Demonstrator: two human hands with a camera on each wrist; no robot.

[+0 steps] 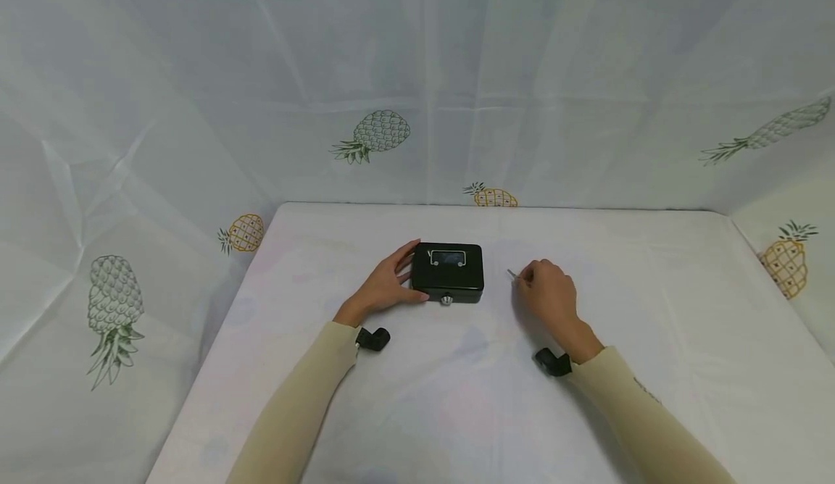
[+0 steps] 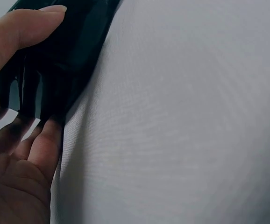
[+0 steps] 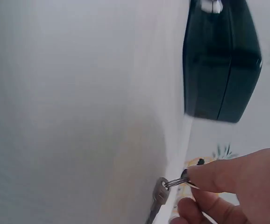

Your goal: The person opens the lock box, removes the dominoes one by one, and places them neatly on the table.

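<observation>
A black metal cash box [image 1: 448, 270] with its lid down lies on the table, and a silver lock [image 1: 446, 300] sits on its front face. My left hand [image 1: 385, 285] holds the box by its left side, thumb at the front and fingers spread toward the back edge. To the right of the box, my right hand [image 1: 548, 294] pinches a key ring [image 3: 176, 182] between thumb and fingertips. A small metal key [image 3: 159, 195] hangs from that ring, apart from the box. Part of the key runs out of the right wrist view.
The white table [image 1: 417, 411] has its far edge against a hanging sheet [image 1: 554, 93] printed with pineapples. Small black cameras [image 1: 373, 339] are strapped at both wrists, close above the table.
</observation>
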